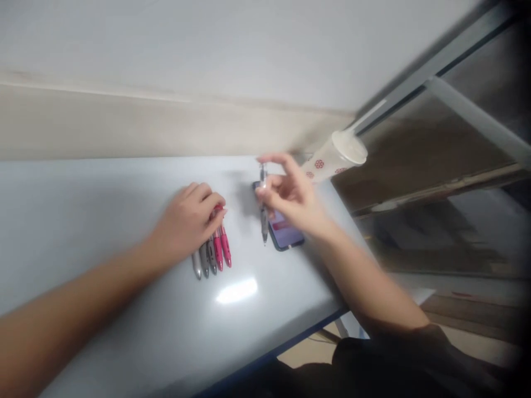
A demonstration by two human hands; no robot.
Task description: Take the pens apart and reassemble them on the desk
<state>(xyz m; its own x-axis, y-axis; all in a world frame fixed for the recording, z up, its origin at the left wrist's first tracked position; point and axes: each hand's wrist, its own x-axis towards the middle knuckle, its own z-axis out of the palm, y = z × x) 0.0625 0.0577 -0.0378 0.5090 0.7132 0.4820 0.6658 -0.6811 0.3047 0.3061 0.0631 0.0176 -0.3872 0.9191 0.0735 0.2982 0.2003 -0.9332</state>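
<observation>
My left hand (188,218) is closed over the upper ends of a row of pens lying side by side on the table. Two of them are pink pens (222,249); to their left lie grey pens (207,255) and a silver-white pen (196,264). Their tips point toward me, and the tops are mostly hidden by my fingers. My right hand (290,193) pinches a dark grey pen with a clear upper part (264,218), tip down, above the table. Its index finger reaches to the pen's top end.
Under my right hand lies a phone (288,235) with its screen lit. A white paper cup with red flower prints (326,160) and a straw (369,115) stands behind it. The white table (124,342) meets a wall at the back; a dark framed window (448,143) is at right.
</observation>
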